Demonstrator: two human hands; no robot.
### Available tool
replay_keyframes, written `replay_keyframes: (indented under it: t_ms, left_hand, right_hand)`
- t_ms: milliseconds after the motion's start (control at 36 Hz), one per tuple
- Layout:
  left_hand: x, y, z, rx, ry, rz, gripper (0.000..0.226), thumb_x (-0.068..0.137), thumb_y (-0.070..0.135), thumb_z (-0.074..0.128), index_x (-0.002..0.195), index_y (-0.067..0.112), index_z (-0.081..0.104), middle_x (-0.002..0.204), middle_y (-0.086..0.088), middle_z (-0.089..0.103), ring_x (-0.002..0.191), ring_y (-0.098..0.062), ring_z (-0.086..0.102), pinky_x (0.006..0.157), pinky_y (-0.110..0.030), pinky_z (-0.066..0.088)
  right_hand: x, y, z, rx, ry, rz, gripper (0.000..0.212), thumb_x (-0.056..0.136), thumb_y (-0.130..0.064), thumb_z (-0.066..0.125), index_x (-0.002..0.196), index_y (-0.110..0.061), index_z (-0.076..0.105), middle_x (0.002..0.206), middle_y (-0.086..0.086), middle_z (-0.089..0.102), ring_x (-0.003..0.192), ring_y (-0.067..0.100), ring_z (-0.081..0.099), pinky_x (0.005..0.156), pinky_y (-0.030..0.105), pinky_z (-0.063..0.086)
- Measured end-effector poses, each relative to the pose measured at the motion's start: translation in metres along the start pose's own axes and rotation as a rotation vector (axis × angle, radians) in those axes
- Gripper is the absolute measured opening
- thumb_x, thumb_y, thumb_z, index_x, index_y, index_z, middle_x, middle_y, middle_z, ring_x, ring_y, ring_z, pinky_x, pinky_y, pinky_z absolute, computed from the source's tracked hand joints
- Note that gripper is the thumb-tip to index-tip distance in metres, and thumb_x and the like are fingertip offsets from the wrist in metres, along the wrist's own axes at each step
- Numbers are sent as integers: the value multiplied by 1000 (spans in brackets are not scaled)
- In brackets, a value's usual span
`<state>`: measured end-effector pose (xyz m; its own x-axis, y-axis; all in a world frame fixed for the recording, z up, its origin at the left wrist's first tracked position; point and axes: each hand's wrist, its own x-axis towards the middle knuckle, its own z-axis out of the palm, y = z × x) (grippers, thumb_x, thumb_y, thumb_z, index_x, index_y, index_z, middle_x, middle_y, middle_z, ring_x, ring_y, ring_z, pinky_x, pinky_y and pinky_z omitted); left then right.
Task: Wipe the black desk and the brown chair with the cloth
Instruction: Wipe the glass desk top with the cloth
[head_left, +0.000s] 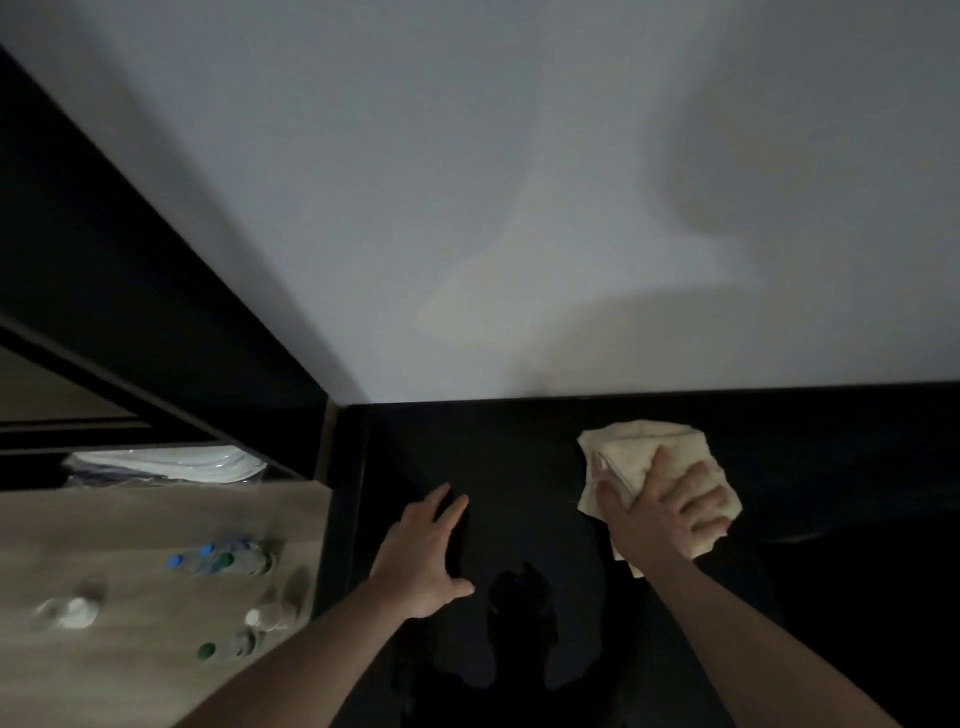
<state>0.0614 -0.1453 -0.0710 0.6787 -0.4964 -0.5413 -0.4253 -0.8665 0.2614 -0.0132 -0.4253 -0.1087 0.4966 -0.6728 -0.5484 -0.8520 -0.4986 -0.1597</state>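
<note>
The black desk (519, 457) fills the lower middle and right of the head view, up against a pale wall. A crumpled cream cloth (644, 452) lies on the desk at the right. My right hand (665, 512) presses flat on the cloth with fingers spread, covering its near part. My left hand (426, 556) rests palm down on the bare desk surface to the left, fingers apart, holding nothing. The brown chair is not in view.
A wooden shelf top (130, 525) adjoins the desk's left edge, carrying several plastic bottles (223, 561) with blue and green caps. Folded white items (166, 465) lie in a dark shelf recess behind. The wall (519, 208) borders the desk's far edge.
</note>
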Motion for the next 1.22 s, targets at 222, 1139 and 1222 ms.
replay_keyframes:
  t_ms: [222, 1139, 1222]
  left_hand:
    - [-38, -114, 7, -170, 94, -243, 115, 78, 50, 79, 161, 23, 4, 167, 4, -5, 150, -25, 17, 118, -38, 32]
    - [10, -84, -21, 141, -24, 80, 94, 95, 65, 39, 140, 45, -41, 154, 11, -44, 145, -36, -34, 120, -65, 3]
    - [22, -77, -15, 132, -70, -39, 94, 94, 72, 30, 129, 42, -52, 149, 7, -52, 139, -44, -41, 115, -73, -5]
  right_hand:
    - [-55, -94, 58, -23, -23, -93, 96, 84, -88, 8, 149, -34, -36, 161, 23, -33, 144, 52, -31, 114, 71, -15]
    - [-101, -28, 42, -231, -170, -336, 106, 84, -83, 42, 155, -41, -26, 162, -3, -36, 151, 33, -28, 120, 66, -1]
    - [-96, 9, 37, -321, -267, -317, 116, 76, -94, 34, 144, -37, -41, 155, 1, -48, 146, 32, -38, 118, 70, -5]
